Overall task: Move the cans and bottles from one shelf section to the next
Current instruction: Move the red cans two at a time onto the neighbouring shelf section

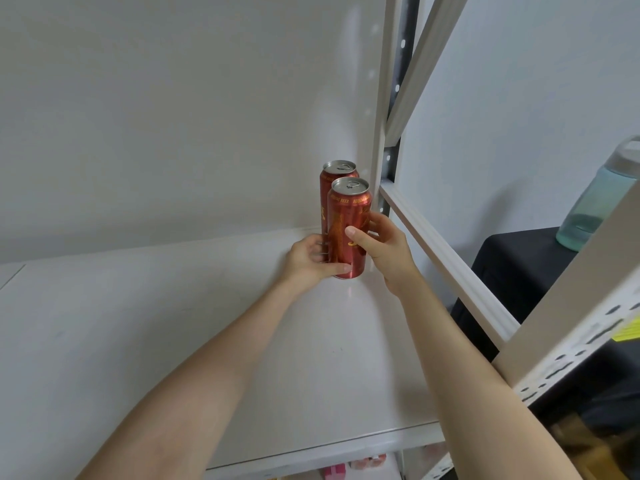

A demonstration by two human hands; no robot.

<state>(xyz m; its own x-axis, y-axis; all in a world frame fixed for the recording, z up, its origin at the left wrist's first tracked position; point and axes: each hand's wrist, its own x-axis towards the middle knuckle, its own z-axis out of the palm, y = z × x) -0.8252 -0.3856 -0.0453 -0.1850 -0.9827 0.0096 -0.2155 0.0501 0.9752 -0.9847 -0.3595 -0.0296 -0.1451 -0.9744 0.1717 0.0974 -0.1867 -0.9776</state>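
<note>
Two red beer cans are seen on a white shelf (173, 323), far back and near its right end. They stand upright, close to the grey post (379, 116) of the rack and near the white wall (173, 116) behind. The front can (346, 216) is a little lower in the picture, and the back can (337, 176) is right behind it. The two cans look as if they are touching. Silver tops with pull rings are seen on both.

The front can is held by both hands. The left hand (308, 259) is wrapped round the low part of it, with the thumb laid across the bottom edge. Its fingers are curled in at the left side of the cans. It cannot be told if the back can is touched by them too. The right hand (384, 247) is wrapped round the middle of the front can from the right, with the thumb pressed flat on the front. It cannot be told if the front can is lifted or resting on the shelf. A faint shine is seen on the shelf just under it.

On the right, a white rail (443, 261) runs along the end of the shelf. Past it, a blue-green water bottle (595, 202) is set on a black cloth (512, 265). A post with holes (571, 341) is seen close to the camera, with a yellow label (628, 329) beside it. Something pink (334, 474) is seen on the shelf below.
</note>
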